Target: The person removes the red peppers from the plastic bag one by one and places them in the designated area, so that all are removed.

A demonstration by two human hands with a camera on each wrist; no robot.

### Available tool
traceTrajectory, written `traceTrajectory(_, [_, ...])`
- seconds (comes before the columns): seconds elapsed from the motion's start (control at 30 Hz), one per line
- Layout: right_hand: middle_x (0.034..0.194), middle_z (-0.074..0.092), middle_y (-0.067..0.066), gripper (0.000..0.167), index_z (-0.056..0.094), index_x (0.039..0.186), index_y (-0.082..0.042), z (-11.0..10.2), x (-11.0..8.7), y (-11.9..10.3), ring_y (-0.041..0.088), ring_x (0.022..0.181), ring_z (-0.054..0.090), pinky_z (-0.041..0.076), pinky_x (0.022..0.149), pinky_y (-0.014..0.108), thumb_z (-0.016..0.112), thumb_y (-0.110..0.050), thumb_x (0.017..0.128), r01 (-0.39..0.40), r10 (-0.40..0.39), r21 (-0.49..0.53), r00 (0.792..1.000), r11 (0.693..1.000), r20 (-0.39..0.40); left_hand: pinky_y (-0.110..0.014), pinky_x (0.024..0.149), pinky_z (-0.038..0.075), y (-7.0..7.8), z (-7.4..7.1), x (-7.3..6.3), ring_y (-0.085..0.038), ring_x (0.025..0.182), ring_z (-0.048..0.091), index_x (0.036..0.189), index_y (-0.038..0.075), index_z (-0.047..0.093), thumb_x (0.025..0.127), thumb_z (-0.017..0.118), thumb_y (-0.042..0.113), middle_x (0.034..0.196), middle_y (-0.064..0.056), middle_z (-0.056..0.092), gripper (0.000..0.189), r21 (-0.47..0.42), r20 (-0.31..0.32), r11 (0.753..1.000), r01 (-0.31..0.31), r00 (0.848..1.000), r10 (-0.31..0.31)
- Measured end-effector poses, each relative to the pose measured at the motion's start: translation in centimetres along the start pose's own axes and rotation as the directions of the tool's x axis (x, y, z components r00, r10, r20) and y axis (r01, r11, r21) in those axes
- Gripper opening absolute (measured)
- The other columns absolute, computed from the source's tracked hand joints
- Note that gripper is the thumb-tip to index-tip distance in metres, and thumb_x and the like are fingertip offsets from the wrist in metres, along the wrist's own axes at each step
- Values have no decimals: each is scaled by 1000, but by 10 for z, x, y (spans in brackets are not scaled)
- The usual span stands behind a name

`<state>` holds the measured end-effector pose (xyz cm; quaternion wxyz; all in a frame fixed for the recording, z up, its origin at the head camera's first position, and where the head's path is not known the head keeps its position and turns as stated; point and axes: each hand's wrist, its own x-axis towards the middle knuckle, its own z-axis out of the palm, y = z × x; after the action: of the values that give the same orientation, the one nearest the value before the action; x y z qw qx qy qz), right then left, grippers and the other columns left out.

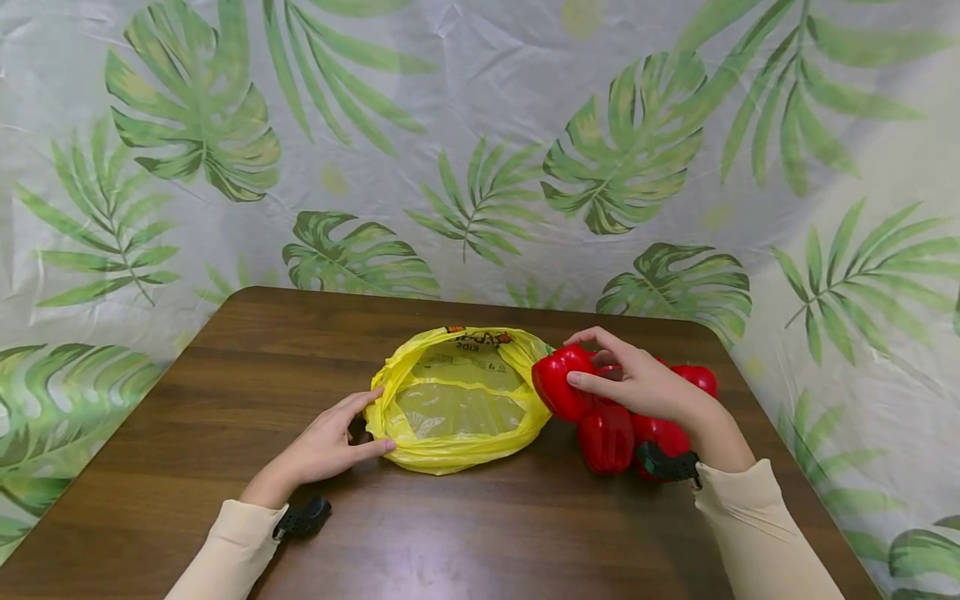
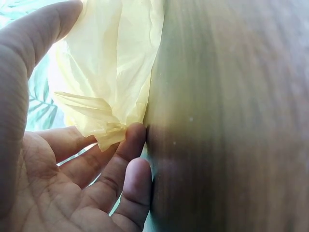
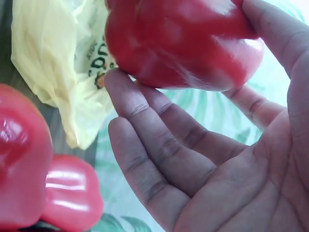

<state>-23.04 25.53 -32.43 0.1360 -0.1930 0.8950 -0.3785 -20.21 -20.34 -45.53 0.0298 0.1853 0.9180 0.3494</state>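
A yellow plastic bag stands on the table with its wide mouth facing up and its inside showing. My left hand holds the bag's left side, thumb on the near rim and fingers farther back. In the left wrist view, crumpled yellow plastic lies against the fingertips. My right hand grips a red bell pepper with a green stem, raised at the bag's right rim. The right wrist view shows this pepper between thumb and fingers, with other fingers below it.
Several more red bell peppers lie close together right of the bag, partly hidden under my right hand and wrist. The brown wooden table ends at a leaf-patterned curtain. A black wrist camera sits on my left wrist.
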Motion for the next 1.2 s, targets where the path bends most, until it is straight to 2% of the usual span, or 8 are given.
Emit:
traceTrajectory(0.27, [140,62,16,53,46,151,-25,-10,-27,13,32,119,67,64,88,46,71,-35,105,-1,4,44,998,999,-65,-27,79,53,-1,1,1,-27,116,63,163,6,44,95,81,49,161,-24,51,89,12,-10,1000,-20,1000,21])
traceTrajectory(0.53, [134,65,20,50,44,152,-22,-23,-45,31,29,106,70,64,84,44,66,-34,108,-28,32,43,994,999,-104,-28,80,54,0,1,0,-30,121,63,163,5,44,95,80,49,161,-25,50,88,11,-7,1000,-11,1000,11])
traceTrajectory(0.8, [136,63,23,50,41,154,-17,-34,-63,53,20,105,72,65,80,43,61,-30,111,-45,57,86,988,995,-141,-27,79,53,0,1,-1,-27,115,62,163,5,44,95,80,48,160,-24,51,88,13,-10,1000,-13,1000,13])
traceTrajectory(0.9, [135,64,16,50,40,155,-14,-38,-68,62,14,104,73,65,82,41,61,-28,111,-34,49,97,986,995,-158,-27,79,52,1,0,-1,-26,113,62,163,5,44,95,80,48,160,-24,51,88,12,-8,1000,-12,1000,12])
traceTrajectory(1.0, [129,67,1,46,41,153,-15,-43,-73,73,10,104,73,65,82,37,59,-25,112,-26,45,114,984,993,-174,-28,80,53,1,0,-1,-29,118,63,163,6,43,95,80,49,162,-25,50,88,12,-3,1000,-8,1000,8])
traceTrajectory(1.1, [121,70,-14,41,43,152,-21,-50,-81,83,9,102,73,64,81,33,55,-23,113,-37,61,128,981,991,-186,-29,81,54,1,0,0,-32,123,63,164,6,43,96,79,49,162,-25,49,89,9,0,1000,-7,1000,7])
traceTrajectory(1.2, [115,73,-19,37,43,149,-30,-58,-89,92,10,99,75,63,81,29,52,-21,115,-53,81,148,978,988,-193,-29,81,54,1,0,0,-32,123,63,164,6,43,96,79,49,162,-26,49,89,12,1,1000,-8,1000,8])
